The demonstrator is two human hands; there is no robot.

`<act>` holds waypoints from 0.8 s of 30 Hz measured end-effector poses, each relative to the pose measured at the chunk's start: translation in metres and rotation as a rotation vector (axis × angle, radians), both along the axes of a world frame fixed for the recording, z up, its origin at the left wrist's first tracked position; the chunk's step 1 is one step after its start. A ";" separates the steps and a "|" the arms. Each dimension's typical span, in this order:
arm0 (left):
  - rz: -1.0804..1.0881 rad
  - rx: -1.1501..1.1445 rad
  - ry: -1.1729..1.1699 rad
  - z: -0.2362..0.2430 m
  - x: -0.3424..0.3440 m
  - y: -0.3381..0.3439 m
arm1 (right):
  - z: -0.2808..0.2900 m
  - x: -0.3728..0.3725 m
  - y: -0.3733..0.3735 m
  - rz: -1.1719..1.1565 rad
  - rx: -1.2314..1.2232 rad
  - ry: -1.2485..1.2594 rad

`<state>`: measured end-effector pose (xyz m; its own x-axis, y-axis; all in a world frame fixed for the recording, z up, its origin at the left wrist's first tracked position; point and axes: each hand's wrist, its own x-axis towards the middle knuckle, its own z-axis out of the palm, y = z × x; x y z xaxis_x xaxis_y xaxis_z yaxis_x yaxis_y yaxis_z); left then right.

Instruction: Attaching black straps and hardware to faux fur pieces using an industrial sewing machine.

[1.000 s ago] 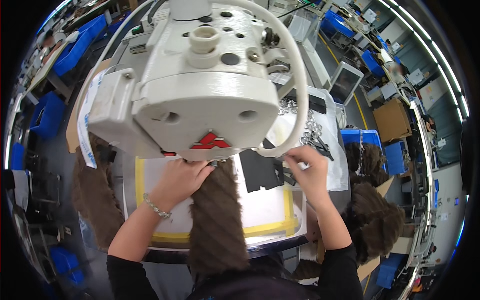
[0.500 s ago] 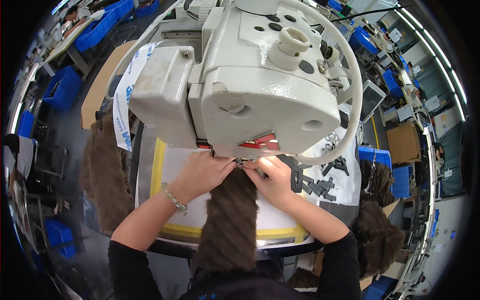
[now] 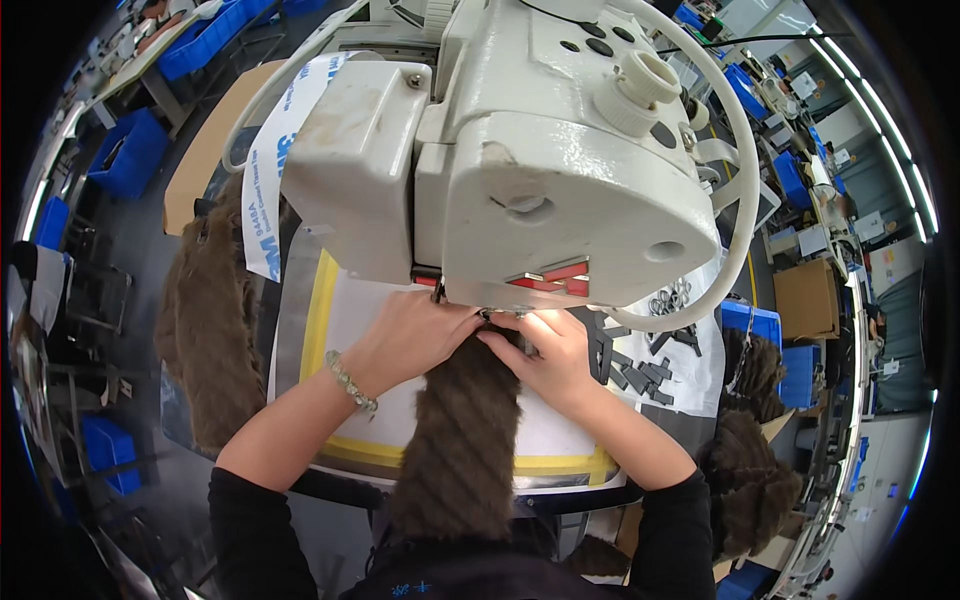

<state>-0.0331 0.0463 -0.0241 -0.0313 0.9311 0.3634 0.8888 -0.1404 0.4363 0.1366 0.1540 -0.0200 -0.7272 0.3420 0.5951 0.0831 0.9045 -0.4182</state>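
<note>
A brown fur strip [image 3: 462, 440] runs from the sewing machine's needle area down toward my lap. My left hand [image 3: 425, 332] is closed at its far end, fingertips pressed onto the fur beneath the machine head. My right hand [image 3: 552, 358] pinches the same end from the right, its thumb lying on the fur. Between the fingertips sits a small dark piece with a metallic glint [image 3: 486, 316], too small to make out. The off-white sewing machine [image 3: 575, 205] looms above both hands and hides the needle and presser foot.
Black strips [image 3: 640, 375] and metal rings [image 3: 672, 297] lie on white paper to the right. More brown fur hangs at the left [image 3: 212, 340] and is heaped at the right [image 3: 750, 480]. White printed tape [image 3: 285, 165] dangles by the machine. Yellow tape [image 3: 318, 310] borders the work surface.
The view has shifted, so the machine sits further right in the picture. The metal ring seen between my fingertips is now mostly hidden, and my right thumb has drawn back slightly onto the fur.
</note>
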 end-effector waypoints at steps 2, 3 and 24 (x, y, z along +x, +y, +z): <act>-0.005 -0.007 -0.022 0.001 0.002 0.002 | -0.001 0.002 0.002 -0.033 -0.029 -0.026; -0.003 -0.009 -0.021 0.001 0.003 0.003 | -0.001 0.003 0.004 -0.031 -0.030 -0.026; 0.026 0.000 -0.031 -0.005 0.001 0.001 | 0.021 -0.001 0.025 0.184 -0.118 -0.349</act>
<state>-0.0322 0.0474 -0.0286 -0.0667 0.9300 0.3616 0.8783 -0.1173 0.4636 0.1359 0.1791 0.0009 -0.9339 0.2383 0.2665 0.0793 0.8649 -0.4957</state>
